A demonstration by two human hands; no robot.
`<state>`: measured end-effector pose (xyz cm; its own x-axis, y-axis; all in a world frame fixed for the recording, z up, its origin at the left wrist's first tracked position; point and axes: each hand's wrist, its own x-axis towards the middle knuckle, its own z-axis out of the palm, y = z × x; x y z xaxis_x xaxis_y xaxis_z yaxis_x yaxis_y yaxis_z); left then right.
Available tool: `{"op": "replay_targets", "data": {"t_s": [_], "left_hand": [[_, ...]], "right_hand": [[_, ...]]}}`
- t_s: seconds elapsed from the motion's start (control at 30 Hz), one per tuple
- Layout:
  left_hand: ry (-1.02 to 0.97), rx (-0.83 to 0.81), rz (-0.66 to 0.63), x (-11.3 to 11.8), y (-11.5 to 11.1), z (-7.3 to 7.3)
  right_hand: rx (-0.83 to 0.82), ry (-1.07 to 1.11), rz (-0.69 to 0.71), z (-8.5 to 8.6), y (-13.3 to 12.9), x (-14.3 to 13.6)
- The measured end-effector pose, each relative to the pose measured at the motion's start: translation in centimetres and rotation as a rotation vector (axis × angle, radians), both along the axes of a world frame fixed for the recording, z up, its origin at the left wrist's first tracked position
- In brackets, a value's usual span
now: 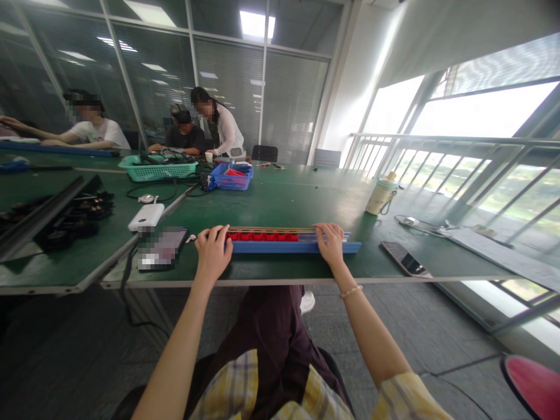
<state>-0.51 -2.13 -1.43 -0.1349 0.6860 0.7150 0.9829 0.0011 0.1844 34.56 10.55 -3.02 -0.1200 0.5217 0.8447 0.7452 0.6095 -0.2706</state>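
Observation:
A long blue channel [284,248] lies lengthwise along the near edge of the green table in the head view. Inside it sits a row of red pieces [262,237], which stops short of the right part of the channel. Thin yellowish strips [271,228] run along its far side. My left hand [213,248] grips the channel's left end, fingers bent over the far side and thumb at the front. Farther right, my right hand [330,240] grasps it a little in from the right end. The fingertips of both hands are partly hidden behind the channel.
Left of me are a phone [164,249], a white earbud [191,238] and a white power bank [146,217]. A phone [405,259] and a bottle [381,196] stand right. Beyond are a teal basket [161,171], a blue basket [233,179] and several people.

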Motion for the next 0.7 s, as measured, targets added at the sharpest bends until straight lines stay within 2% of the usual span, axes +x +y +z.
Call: {"op": "replay_targets", "data": {"t_s": [0.17,0.43,0.6,0.7], "left_hand": [[-0.002,-0.01,0.011,0.08,-0.05,0.12],[0.005,-0.001,0.016,-0.17,0.2,-0.16],[0.017,0.002,0.015,-0.14,0.2,-0.27],[0.027,0.002,0.014,-0.12,0.17,-0.24]], "right_hand": [[-0.029,0.015,-0.063,0.07,-0.13,0.1],[-0.139,0.206,-0.365,-0.42,0.16,0.56],[-0.208,0.117,-0.532,-0.31,-0.14,0.28],[-0.221,0.06,-0.561,-0.2,-0.16,0.14]]}}
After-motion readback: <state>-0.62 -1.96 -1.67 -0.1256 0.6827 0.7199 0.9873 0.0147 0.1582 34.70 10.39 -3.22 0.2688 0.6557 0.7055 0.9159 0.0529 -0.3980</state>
